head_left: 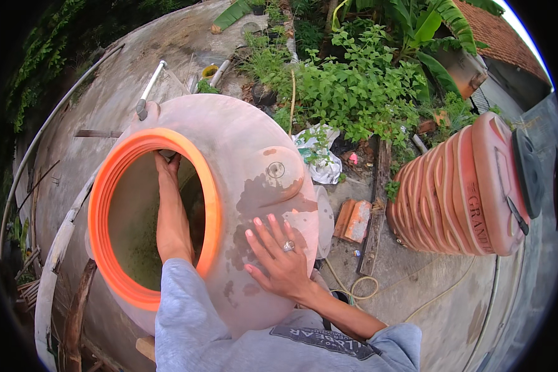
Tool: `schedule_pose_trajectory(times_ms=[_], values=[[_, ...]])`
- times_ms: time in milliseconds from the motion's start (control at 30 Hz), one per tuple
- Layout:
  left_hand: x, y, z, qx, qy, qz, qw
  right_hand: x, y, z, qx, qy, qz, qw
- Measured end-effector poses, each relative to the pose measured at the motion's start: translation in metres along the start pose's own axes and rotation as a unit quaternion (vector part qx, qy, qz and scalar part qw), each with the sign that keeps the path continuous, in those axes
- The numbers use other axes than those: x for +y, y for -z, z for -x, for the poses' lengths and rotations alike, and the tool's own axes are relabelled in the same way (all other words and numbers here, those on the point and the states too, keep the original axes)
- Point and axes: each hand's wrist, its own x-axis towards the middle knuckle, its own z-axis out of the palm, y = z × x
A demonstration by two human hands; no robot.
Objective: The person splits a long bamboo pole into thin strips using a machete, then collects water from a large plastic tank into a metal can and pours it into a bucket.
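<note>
A large pale pink water tank (pixel 242 136) with wet patches on its top fills the middle of the view. Its round mouth has an orange threaded rim (pixel 212 204). Through that mouth reaches my left arm, and my left hand (pixel 167 163) is up against the inner wall near the far edge. Its fingers look closed round something small and greyish, partly hidden by the rim. Spread flat on the tank's wet top, to the right of the mouth, rests my right hand (pixel 278 257), with a ring on one finger. Murky water or a dirty bottom (pixel 136 248) shows inside.
A grey-white pipe (pixel 149 90) meets the tank's far side. To the right lies a ribbed orange tank (pixel 446 186) with a black lid (pixel 527 173). Bricks (pixel 353 220), a wooden beam (pixel 376 211), a hose (pixel 363 291) and leafy plants (pixel 359 87) are nearby.
</note>
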Motion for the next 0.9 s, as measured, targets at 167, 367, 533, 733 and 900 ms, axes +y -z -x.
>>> schedule_pose_trajectory(times_ms=[167, 367, 533, 733, 900], values=[[0.001, 0.000, 0.005, -0.004, -0.002, 0.001, 1.000, -0.009, 0.008, 0.020, 0.060, 0.082, -0.058, 0.993], [-0.001, -0.004, 0.008, -0.007, -0.003, 0.003, 1.000, -0.019, 0.010, 0.013, 0.016, 0.036, -0.037, 0.999], [-0.002, -0.009, 0.010, -0.010, -0.004, 0.005, 1.000, -0.014, -0.003, 0.015, -0.019, 0.031, -0.007, 0.999], [-0.003, -0.011, 0.014, -0.010, -0.007, 0.006, 1.000, -0.013, -0.005, 0.020, -0.001, 0.029, -0.022, 0.999], [0.000, -0.012, 0.017, -0.012, -0.009, 0.005, 1.000, -0.015, -0.003, 0.024, -0.002, 0.043, -0.019, 0.999]])
